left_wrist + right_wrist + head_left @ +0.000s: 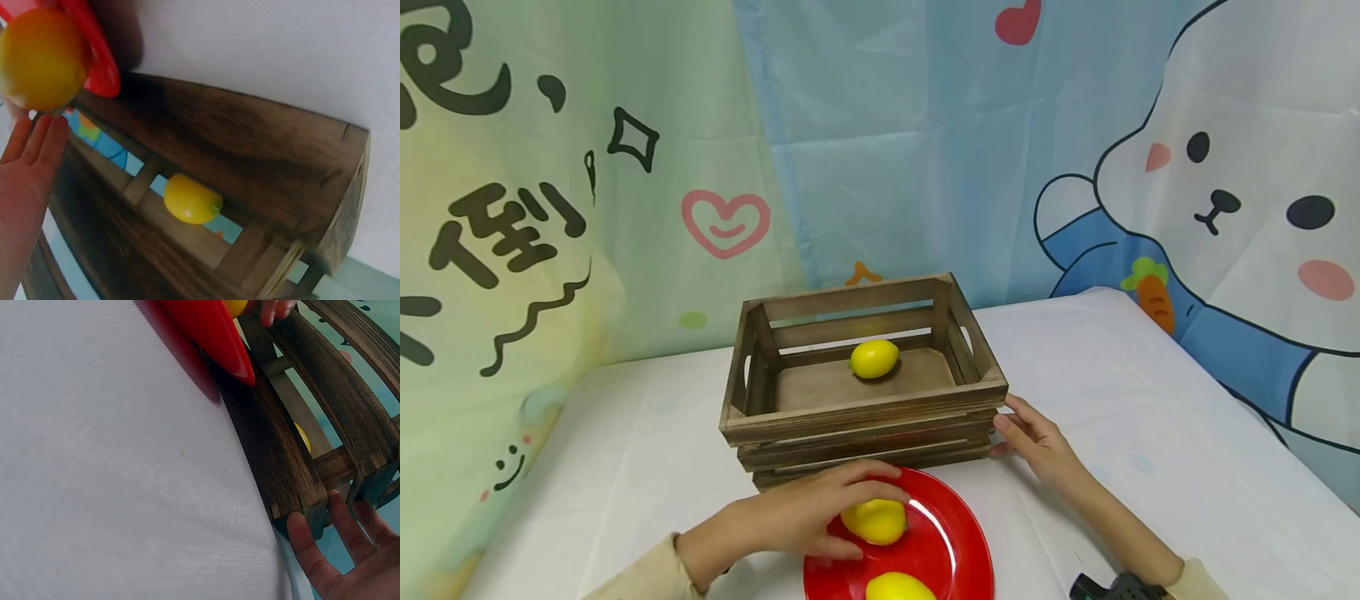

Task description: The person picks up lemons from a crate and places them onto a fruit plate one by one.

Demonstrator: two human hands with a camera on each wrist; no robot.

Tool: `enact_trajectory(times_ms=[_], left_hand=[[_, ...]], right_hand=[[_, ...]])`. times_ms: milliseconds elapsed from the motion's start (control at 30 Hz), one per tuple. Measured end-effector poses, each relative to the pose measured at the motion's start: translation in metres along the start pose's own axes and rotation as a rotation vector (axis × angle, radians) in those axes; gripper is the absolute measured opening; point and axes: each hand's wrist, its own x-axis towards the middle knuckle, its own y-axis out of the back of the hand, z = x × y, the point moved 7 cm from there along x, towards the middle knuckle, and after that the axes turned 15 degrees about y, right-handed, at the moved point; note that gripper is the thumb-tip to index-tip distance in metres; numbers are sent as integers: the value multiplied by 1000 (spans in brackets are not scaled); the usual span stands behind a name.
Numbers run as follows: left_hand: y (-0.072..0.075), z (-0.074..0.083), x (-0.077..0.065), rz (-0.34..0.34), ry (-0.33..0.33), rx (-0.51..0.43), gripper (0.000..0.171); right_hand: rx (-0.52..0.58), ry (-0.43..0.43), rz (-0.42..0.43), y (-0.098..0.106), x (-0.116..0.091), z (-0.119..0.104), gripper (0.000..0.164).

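Note:
A red plate [951,533] holds two yellow lemons, the nearer one [901,587] cut off by the frame's bottom edge. Over the farther lemon [880,523] reaches my left hand [808,508], its fingers on the far side and its thumb on the near side. In the left wrist view those fingers [39,140] look straight beside the lemon [44,59]; firm contact cannot be made out. My right hand [1037,437] rests its extended fingers against the right front corner of a brown wooden crate [865,429]. Inside the crate lies another lemon [874,359].
A white cloth [647,450] covers the table. Behind the crate hangs a printed curtain [880,167] with cartoon figures. A black device [1116,587] sits by the right wrist. The plate touches or nearly touches the crate's front.

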Motion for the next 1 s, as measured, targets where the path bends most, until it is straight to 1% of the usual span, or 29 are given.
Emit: enact_trajectory(times_ms=[167,333,400,500,600,733,800,867,1000], left_hand=[[5,8,-2,55,-39,26,61],[10,18,-6,80,-92,45,58],[12,26,-8,92,-127,71,57],[17,42,-13,119,-198,132,55],[22,58,-18,147,-263,159,52],[37,75,-25,218,-329,184,50],[46,82,-28,269,-363,204,51],[55,88,-30,318,-398,218,52],[66,96,-34,377,-442,241,50]], right_hand=[[-1,12,-5,1,0,1,52],[5,33,-12,1,1,1,54],[8,32,-10,1,1,1,55],[11,31,-6,0,1,1,54],[11,30,-6,0,1,1,54],[36,40,-3,1,1,0,57],[52,44,-1,1,0,0,57],[71,55,-3,1,0,0,57],[103,83,-4,0,1,1,58]])
